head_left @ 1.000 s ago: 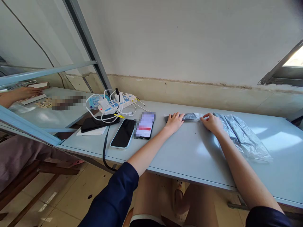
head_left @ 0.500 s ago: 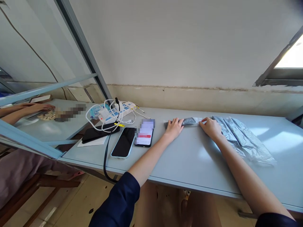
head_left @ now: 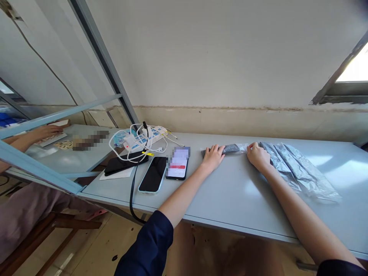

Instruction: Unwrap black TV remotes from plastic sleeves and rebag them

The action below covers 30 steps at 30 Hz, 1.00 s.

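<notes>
A dark grey bundle in a clear plastic bag [head_left: 231,148] lies crosswise on the table, folded or rolled narrow. My left hand [head_left: 213,156] is over its left part, fingers curved onto it and holding it against the tabletop. At the bag's right end, the fingers of my right hand [head_left: 258,155] are closed on the clear plastic edge; the fingertips are partly hidden. Just right of that hand, more flat grey bundles in clear plastic bags [head_left: 299,165] lie side by side at a slant. What the grey contents are, I cannot tell.
Left of my arm lie a lit phone [head_left: 177,163], a dark-screened phone [head_left: 152,174] and a black pouch [head_left: 117,165] on white paper. Behind them, white cables tangle over a power strip [head_left: 156,134]. A metal frame post [head_left: 105,57] separates another person's hands [head_left: 47,132] at the neighbouring table.
The view has shifted slightly, moving everything a little to the right. Both my hands keep their places on the bagged bundle. The other person's hands have moved at the far left.
</notes>
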### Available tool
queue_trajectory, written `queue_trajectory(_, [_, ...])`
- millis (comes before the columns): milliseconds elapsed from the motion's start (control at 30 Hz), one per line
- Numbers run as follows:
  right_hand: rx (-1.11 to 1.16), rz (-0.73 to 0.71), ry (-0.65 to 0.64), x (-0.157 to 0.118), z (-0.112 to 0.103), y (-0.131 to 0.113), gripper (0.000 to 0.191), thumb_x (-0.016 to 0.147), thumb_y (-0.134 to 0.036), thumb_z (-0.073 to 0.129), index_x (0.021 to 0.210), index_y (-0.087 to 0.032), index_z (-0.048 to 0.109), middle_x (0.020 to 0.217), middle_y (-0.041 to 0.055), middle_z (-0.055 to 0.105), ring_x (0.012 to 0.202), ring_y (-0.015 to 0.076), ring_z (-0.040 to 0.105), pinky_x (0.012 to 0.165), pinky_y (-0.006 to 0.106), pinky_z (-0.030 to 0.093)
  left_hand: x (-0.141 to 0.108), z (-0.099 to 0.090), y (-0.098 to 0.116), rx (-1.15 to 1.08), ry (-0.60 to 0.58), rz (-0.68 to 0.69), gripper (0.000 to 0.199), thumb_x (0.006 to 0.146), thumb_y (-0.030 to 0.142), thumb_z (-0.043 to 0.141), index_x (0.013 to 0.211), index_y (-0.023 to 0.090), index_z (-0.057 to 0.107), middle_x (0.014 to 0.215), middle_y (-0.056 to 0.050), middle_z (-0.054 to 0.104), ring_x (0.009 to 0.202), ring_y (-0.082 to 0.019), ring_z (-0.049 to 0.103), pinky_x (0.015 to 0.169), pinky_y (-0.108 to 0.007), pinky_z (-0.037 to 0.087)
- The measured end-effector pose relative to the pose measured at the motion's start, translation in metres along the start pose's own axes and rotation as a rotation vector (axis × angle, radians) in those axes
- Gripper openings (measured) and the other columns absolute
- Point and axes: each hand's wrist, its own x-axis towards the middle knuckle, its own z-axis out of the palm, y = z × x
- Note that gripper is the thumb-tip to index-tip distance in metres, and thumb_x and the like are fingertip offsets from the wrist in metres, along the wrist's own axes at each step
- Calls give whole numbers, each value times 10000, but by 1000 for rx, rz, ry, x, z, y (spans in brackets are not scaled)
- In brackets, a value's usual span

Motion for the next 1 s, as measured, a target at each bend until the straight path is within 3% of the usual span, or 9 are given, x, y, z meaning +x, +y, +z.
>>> queue_trajectory(300, [-65, -43, -14, -3, -1, -3, 413, 934, -244, 298, 1009, -98, 677, 1087, 223, 664, 994, 309, 644, 795, 372, 473, 0, 0, 0, 6, -13, 3, 377, 969, 274, 385, 1333, 192, 436, 1245, -124, 556, 1159, -232, 517, 972, -378, 405])
queue_trajectory(433, [14, -34, -10, -1, -1, -2, 374, 914, -267, 358, 963, -125, 700, 1091, 201, 669, 1006, 330, 634, 805, 404, 475, 2, 3, 0, 10, 13, 2, 358, 966, 281, 398, 1311, 207, 454, 1224, -116, 565, 1131, -231, 533, 958, -373, 410])
queue_trajectory(533, [276, 55, -13, 7, 0, 4, 273, 858, -266, 458, 878, -149, 705, 967, 172, 703, 981, 328, 638, 806, 403, 479, 2, 5, -1, 1, 30, 12, 353, 973, 285, 385, 1312, 210, 446, 1203, -109, 574, 1111, -221, 545, 936, -349, 414])
queue_trajectory(633, [523, 119, -64, 13, 0, 9, 245, 835, -259, 465, 827, -163, 689, 801, 118, 711, 804, 267, 677, 690, 329, 508, 2, 4, -1, -11, 44, 10, 363, 973, 265, 382, 1328, 202, 434, 1171, -113, 584, 1094, -215, 555, 917, -323, 416])
queue_trajectory(700, [597, 114, -83, 14, 0, 8, 287, 856, -253, 407, 885, -160, 677, 870, 101, 715, 709, 213, 682, 579, 272, 503, 2, 3, 0, -8, 52, 3, 369, 971, 246, 379, 1334, 196, 432, 1159, -119, 583, 1091, -217, 555, 920, -319, 410])
queue_trajectory(833, [882, 160, -122, 12, 0, 5, 293, 865, -251, 390, 955, -149, 650, 1107, 120, 674, 746, 185, 692, 478, 225, 468, 1, 2, 0, 4, 53, 5, 368, 968, 190, 352, 1326, 207, 436, 1162, -107, 583, 1092, -214, 551, 928, -327, 408])
queue_trajectory(1000, [1211, 301, -216, 17, 1, 9, 170, 811, -226, 479, 816, -182, 643, 1051, 94, 691, 798, 191, 693, 470, 205, 455, 1, 3, 1, 11, 61, 7, 393, 939, 118, 349, 1316, 184, 439, 1172, -109, 587, 1109, -213, 539, 947, -326, 401])
